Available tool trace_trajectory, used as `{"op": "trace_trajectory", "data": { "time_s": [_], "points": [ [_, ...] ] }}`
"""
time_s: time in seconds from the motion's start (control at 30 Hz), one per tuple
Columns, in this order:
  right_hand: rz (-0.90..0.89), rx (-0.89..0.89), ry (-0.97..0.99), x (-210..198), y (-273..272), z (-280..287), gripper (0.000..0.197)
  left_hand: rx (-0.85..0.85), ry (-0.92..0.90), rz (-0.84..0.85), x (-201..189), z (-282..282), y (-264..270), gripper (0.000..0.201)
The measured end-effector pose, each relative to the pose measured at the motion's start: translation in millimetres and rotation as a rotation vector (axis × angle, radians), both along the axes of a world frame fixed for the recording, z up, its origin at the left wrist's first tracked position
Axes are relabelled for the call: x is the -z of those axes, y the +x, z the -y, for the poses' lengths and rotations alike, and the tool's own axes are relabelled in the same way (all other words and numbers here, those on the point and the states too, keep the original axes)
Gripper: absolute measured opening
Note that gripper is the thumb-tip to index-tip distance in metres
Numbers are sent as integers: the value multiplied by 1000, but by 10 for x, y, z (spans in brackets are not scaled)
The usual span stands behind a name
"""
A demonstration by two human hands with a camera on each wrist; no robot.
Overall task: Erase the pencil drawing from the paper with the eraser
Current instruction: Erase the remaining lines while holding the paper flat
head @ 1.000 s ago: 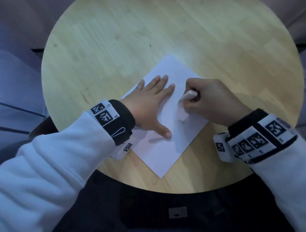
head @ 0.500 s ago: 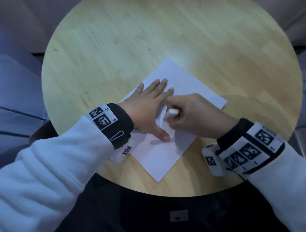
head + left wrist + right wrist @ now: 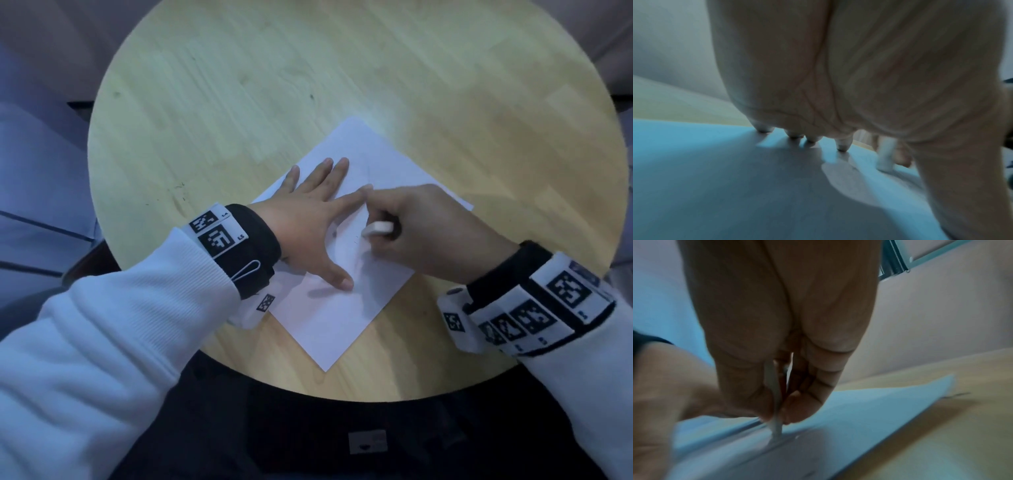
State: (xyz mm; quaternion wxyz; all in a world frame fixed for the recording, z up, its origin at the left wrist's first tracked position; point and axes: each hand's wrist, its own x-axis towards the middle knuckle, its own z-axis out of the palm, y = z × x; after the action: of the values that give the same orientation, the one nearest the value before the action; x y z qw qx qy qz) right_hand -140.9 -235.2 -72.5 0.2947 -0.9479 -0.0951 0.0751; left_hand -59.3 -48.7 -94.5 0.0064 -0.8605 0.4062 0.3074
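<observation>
A white sheet of paper lies turned like a diamond on the round wooden table. My left hand lies flat on the sheet with fingers spread, and its fingertips press the paper. My right hand pinches a white eraser between thumb and fingers, its tip down on the sheet just right of the left hand. The right wrist view shows the eraser standing on edge against the paper. Faint pencil marks sit near the eraser tip.
The table's front edge curves just above my dark lap. Wide bare wood stretches across the far half and left side. Grey-blue floor lies beyond the table on the left.
My right hand carried the eraser from the sheet's right part down toward the left hand, then back slightly right and up. The left hand stayed pressed on the paper.
</observation>
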Motion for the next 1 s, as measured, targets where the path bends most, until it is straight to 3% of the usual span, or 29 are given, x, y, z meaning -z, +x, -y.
{"op": "trace_trajectory", "data": {
  "time_s": [0.1,0.27,0.4,0.57,0.73,0.9,1.0],
  "points": [
    [-149,-155,31,3,-129,-145,35,3,-2,4,-6,-1,-7,138],
    [1,-4,64,-13,9,6,44,-14,-3,-16,-14,6,7,140],
    [-152,-143,73,18,-162,-138,29,3,7,7,-18,1,-10,140],
    [59,88,23,-6,15,10,36,-13,0,-10,-13,6,14,141],
    [-133,-100,71,17,-187,-186,38,11,0,16,-2,-8,3,140],
    [16,106,4,22,50,52,23,-10,-3,4,-18,6,2,141],
    [-37,106,-5,12,70,155,23,-10,15,23,-45,-10,2,138]
  ]
}}
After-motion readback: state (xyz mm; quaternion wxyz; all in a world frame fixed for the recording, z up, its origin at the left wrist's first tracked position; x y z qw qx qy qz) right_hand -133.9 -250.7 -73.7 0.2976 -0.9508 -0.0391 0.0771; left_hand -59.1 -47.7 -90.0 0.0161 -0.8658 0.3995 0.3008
